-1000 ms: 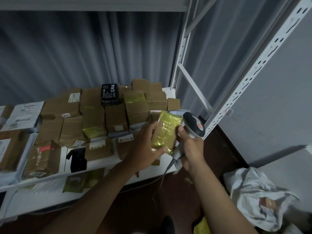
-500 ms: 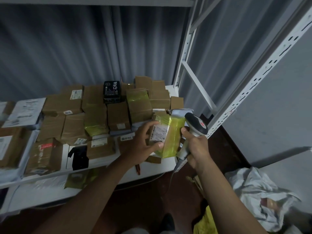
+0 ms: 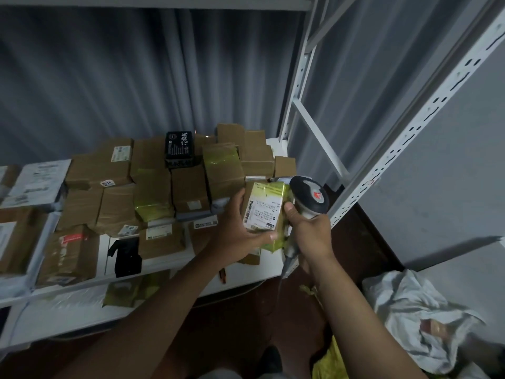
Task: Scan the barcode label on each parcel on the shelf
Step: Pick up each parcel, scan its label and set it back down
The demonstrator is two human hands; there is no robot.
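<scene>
Holding one parcel [image 3: 266,212], one scanner [image 3: 310,196].

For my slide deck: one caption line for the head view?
Left hand holds a yellow parcel, label up, beside the scanner gripped in the right hand.

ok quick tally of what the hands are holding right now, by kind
parcel: 1, in the left hand
scanner: 1, in the right hand
total: 2
</scene>
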